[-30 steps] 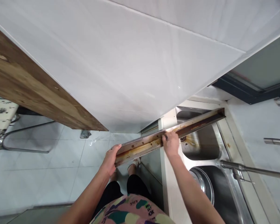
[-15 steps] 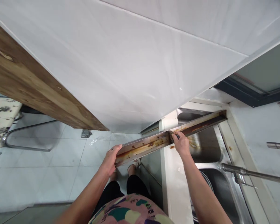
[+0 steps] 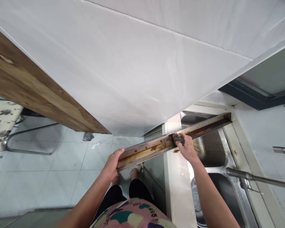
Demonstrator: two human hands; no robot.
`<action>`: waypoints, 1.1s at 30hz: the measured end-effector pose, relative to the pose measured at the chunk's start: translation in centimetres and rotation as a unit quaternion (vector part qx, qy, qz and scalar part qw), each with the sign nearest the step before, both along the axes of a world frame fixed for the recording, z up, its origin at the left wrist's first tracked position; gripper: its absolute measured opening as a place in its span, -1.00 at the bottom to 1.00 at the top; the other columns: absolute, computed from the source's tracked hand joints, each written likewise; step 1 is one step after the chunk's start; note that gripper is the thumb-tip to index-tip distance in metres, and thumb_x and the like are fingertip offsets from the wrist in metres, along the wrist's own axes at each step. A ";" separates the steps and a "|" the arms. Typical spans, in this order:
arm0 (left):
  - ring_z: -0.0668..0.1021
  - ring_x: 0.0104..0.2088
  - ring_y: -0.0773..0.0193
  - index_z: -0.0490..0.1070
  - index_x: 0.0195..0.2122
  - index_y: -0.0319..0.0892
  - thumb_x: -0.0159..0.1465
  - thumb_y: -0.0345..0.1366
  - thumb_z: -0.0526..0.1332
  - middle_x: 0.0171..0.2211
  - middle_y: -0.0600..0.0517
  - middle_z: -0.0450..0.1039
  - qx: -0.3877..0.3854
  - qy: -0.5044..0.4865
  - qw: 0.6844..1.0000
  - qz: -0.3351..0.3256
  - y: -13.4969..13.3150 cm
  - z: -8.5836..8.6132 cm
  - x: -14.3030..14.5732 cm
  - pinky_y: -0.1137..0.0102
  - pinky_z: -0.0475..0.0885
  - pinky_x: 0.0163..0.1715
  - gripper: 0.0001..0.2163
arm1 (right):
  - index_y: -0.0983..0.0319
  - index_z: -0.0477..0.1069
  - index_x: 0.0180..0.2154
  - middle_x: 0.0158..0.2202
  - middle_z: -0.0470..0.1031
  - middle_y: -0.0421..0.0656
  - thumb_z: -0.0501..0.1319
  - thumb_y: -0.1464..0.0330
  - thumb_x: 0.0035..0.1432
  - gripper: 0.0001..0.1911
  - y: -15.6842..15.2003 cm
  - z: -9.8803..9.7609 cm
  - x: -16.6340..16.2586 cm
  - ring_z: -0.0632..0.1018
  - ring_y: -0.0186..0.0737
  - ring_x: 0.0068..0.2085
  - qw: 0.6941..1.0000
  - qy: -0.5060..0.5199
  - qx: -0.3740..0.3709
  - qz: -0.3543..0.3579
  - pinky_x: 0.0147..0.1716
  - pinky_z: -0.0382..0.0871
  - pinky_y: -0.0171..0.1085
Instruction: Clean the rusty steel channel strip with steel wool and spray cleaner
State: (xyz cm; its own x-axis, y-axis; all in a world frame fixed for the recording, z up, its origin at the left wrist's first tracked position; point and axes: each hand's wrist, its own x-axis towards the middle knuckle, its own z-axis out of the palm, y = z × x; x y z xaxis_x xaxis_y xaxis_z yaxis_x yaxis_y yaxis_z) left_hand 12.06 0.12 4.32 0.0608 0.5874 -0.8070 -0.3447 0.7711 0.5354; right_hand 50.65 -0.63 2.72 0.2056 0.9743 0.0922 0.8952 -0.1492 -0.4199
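A long metal trough (image 3: pixel 146 151), streaked with brown grease, slants from over the floor across the counter and the sink. My left hand (image 3: pixel 113 164) is closed around its near left end. In my right hand (image 3: pixel 188 148) is a dark steel wool scrubber (image 3: pixel 178 139), pressed into the trough's channel near its middle. The channel right of the scrubber looks dark brown, while yellowish and brown patches show to its left.
Beneath the trough's right part is a double steel sink (image 3: pixel 213 147) with a faucet (image 3: pixel 247 175) over it. Brown drips mark the white counter (image 3: pixel 178 180). A white tiled wall (image 3: pixel 142 69) stands ahead. On the left are a wooden panel (image 3: pixel 38 85) and a metal-framed chair (image 3: pixel 4 126).
My right hand has shifted slightly right and turned, so more of the scrubber shows. The trough and my left hand stay nearly where they were.
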 end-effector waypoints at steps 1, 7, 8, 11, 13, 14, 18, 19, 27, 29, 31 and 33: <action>0.56 -0.31 0.16 0.44 -0.34 -0.12 0.01 -0.02 0.39 -0.32 0.02 0.52 -0.002 0.000 1.000 0.000 0.0 0.0 0.0 0.41 0.43 -0.46 -0.67 | 0.25 0.27 0.12 0.04 0.35 0.06 0.12 0.24 0.16 -0.50 -0.3 0.1 -0.2 0.34 0.04 0.10 1.000 0.007 0.000 0.016 0.11 0.24 0.03; 0.55 -0.34 0.18 0.45 -0.32 -0.09 0.04 0.00 0.37 -0.34 0.05 0.51 -0.006 -0.001 1.000 -0.005 -0.1 -0.4 -0.1 0.39 0.43 -0.50 -0.69 | 0.21 0.37 0.05 -0.09 0.32 -0.03 0.18 0.30 0.14 -0.58 -0.9 0.3 0.2 0.41 -0.03 -0.05 1.000 -0.005 -0.015 0.022 0.05 0.32 -0.05; 0.56 -0.35 0.19 0.45 -0.31 -0.08 0.04 -0.01 0.37 -0.34 0.06 0.52 -0.009 -0.002 1.000 -0.005 -0.2 -0.5 -0.1 0.40 0.43 -0.51 -0.69 | 0.21 0.38 0.06 -0.12 0.31 -0.03 0.18 0.30 0.14 -0.58 -0.6 0.4 0.9 0.40 -0.03 -0.08 0.999 -0.025 -0.019 0.010 0.03 0.32 -0.06; 0.57 -0.36 0.21 0.46 -0.31 -0.09 0.02 -0.02 0.39 -0.33 0.06 0.54 -0.008 -0.001 1.000 0.004 -0.2 -0.7 -0.2 0.40 0.43 -0.49 -0.68 | 0.25 0.44 0.04 -0.19 0.30 -0.02 0.16 0.32 0.15 -0.59 0.7 0.7 3.6 0.38 -0.01 -0.13 0.992 -0.111 -0.036 -0.053 -0.04 0.31 -0.06; 0.58 -0.36 0.20 0.46 -0.34 -0.12 0.00 -0.01 0.40 -0.35 0.04 0.55 0.001 -0.002 1.000 0.004 -0.2 -0.7 -0.2 0.39 0.44 -0.47 -0.66 | 0.29 0.48 -0.01 -0.22 0.31 0.00 0.14 0.34 0.17 -0.63 1.6 1.0 4.4 0.37 0.01 -0.14 0.980 -0.168 -0.053 -0.090 -0.06 0.29 -0.07; 0.58 -0.36 0.18 0.45 -0.35 -0.12 -0.01 0.00 0.40 -0.36 0.04 0.55 0.005 -0.002 1.000 0.002 -0.1 -0.7 -0.1 0.39 0.45 -0.47 -0.66 | 0.31 0.50 -0.05 -0.23 0.32 0.02 0.13 0.36 0.18 -0.66 1.9 1.0 4.2 0.36 0.02 -0.15 0.976 -0.189 -0.062 -0.094 -0.07 0.28 -0.08; 0.59 -0.33 0.15 0.45 -0.34 -0.11 0.01 -0.01 0.39 -0.37 0.04 0.55 0.008 0.008 1.000 -0.007 -0.1 -0.4 -0.2 0.39 0.45 -0.48 -0.68 | 0.32 0.52 -0.20 -0.24 0.33 0.03 0.08 0.40 0.23 -0.75 1.5 0.5 -0.7 0.35 -0.03 -0.18 0.976 -0.204 -0.069 -0.025 -0.10 0.28 -0.13; 0.59 -0.33 0.15 0.44 -0.34 -0.11 0.01 -0.02 0.39 -0.37 0.04 0.55 0.006 0.010 1.000 -0.006 -0.1 -0.4 -0.2 0.40 0.45 -0.48 -0.68 | 0.30 0.51 -0.22 -0.24 0.33 0.02 0.08 0.40 0.24 -0.77 1.1 0.2 -2.2 0.35 -0.04 -0.19 0.979 -0.192 -0.063 0.002 -0.10 0.28 -0.14; 0.59 -0.35 0.19 0.44 -0.33 -0.12 0.02 -0.06 0.41 -0.38 0.06 0.53 -0.013 0.002 1.000 0.000 0.1 -0.5 -0.4 0.40 0.46 -0.44 -0.69 | 0.31 0.50 -0.12 -0.16 0.41 0.07 0.08 0.42 0.25 -0.74 2.5 0.4 2.8 0.35 -0.01 -0.17 0.969 -0.230 -0.075 -0.044 -0.16 0.24 -0.13; 0.59 -0.35 0.18 0.43 -0.35 -0.13 0.01 -0.07 0.41 -0.39 0.05 0.54 -0.005 0.003 1.000 0.004 0.1 -0.6 -0.3 0.39 0.47 -0.42 -0.69 | 0.30 0.51 -0.13 -0.14 0.42 0.09 0.09 0.39 0.26 -0.74 3.8 0.8 6.0 0.36 0.02 -0.16 0.961 -0.249 -0.090 -0.085 -0.20 0.22 -0.11; 0.58 -0.37 0.18 0.43 -0.35 -0.13 0.01 -0.06 0.41 -0.40 0.06 0.54 -0.003 0.007 1.000 0.005 0.1 -0.7 -0.2 0.38 0.48 -0.43 -0.69 | 0.28 0.53 -0.16 -0.13 0.43 0.11 0.10 0.36 0.26 -0.75 4.6 1.0 7.3 0.37 0.05 -0.16 0.956 -0.252 -0.092 -0.118 -0.23 0.20 -0.11; 0.58 -0.39 0.18 0.43 -0.35 -0.13 0.01 -0.06 0.40 -0.40 0.06 0.53 -0.008 0.013 1.000 0.007 0.1 -0.7 -0.2 0.38 0.47 -0.44 -0.69 | 0.29 0.54 -0.21 -0.16 0.44 0.13 0.11 0.36 0.27 -0.76 4.5 1.1 6.2 0.37 0.05 -0.18 0.957 -0.245 -0.092 -0.122 -0.24 0.19 -0.10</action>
State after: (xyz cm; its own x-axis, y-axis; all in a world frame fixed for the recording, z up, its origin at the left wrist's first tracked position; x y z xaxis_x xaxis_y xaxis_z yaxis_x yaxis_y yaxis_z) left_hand 11.88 0.27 3.58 0.0324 0.5758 -0.8170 -0.3418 0.7745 0.5323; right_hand 56.82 3.83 3.80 0.4055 0.9116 0.0680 0.9069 -0.4105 0.0948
